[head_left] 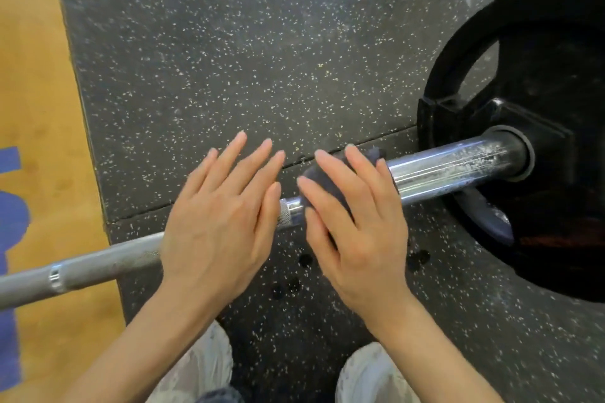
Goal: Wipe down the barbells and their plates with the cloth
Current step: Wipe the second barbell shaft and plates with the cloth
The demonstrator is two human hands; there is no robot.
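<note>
Head view: barbell (435, 170) lies on the speckled rubber floor (229, 59), running under both hands from lower left up to the black plate (540, 127) beyond the right hand. Right hand (357, 222) is flat, fingers straight and spread, pressing the dark cloth (314, 186) down onto the bar where the thin shaft meets the thick sleeve; cloth shows only between and past the fingers. Left hand (222, 216) is also flat and spread, holding nothing, over the knurled shaft just beside the right hand; contact with the bar cannot be confirmed. Judgement: it likely steadies the bar against rolling while the right hand wipes. Sleeve beyond the right hand shows white streaks. Plate appears not yet wiped.
</note>
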